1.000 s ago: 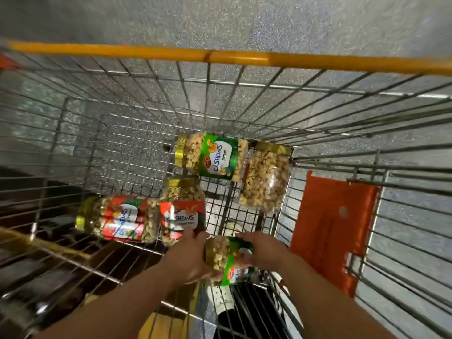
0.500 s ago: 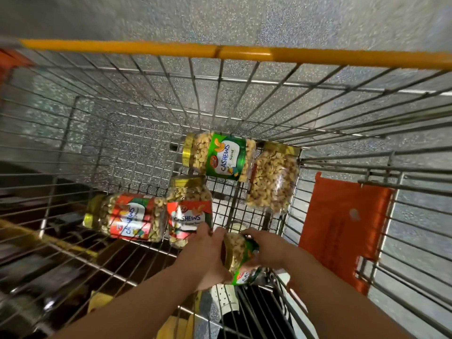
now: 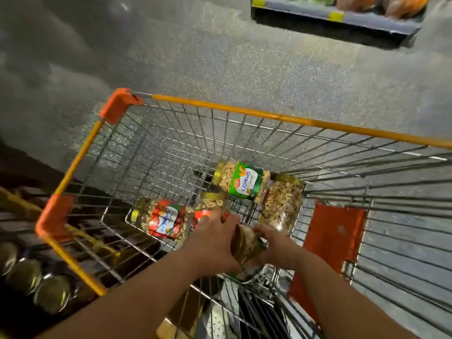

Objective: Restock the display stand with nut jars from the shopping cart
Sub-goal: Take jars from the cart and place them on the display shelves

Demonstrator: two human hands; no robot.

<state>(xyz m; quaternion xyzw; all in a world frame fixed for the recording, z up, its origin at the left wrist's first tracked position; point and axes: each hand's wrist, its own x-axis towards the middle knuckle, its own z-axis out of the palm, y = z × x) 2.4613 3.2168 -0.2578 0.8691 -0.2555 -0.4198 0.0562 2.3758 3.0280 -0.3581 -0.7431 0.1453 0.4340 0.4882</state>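
With both hands [image 3: 247, 243] wrapped round the jar [image 3: 244, 248], I'd lift it straight up clear of the cart [image 3: 244, 113] rim before swinging left.

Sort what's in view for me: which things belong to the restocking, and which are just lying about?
For the job:
- held jar, gripped by left hand and right hand
- green-label cashew jar
- red-label cashew jar
- clear-sided jar
- shopping cart
- gold-lidded jars, lower left

Lying about:
- orange seat flap
- far shelf
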